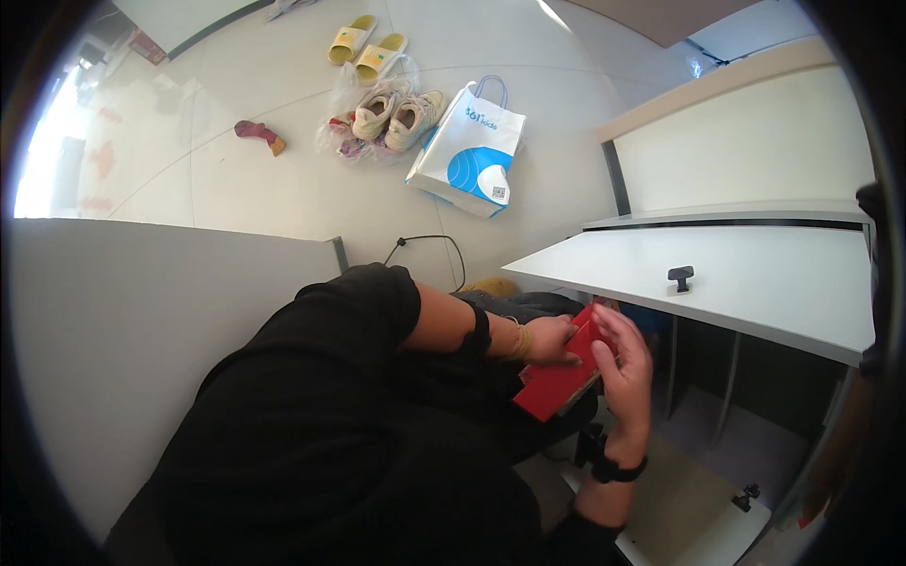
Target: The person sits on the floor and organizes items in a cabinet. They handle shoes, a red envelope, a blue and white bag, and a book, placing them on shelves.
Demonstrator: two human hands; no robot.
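Note:
A flat red paper or cardboard item, perhaps a packet or folder, lies tilted over my lap in the head view, with a paler edge along its lower right side. My left hand, with yellowish bands at the wrist, grips its upper left part between thumb and fingers. Against its right side rests my right hand, thumb spread from the fingers, which touch the item near its upper end. Part of the red item is hidden behind both hands. Black straps circle both forearms.
At right, a white cabinet panel with a black knob juts over divided compartments. A low white door is below. A paper bag, sneakers, slippers, a reddish sock-like item and a black cable lie on the floor.

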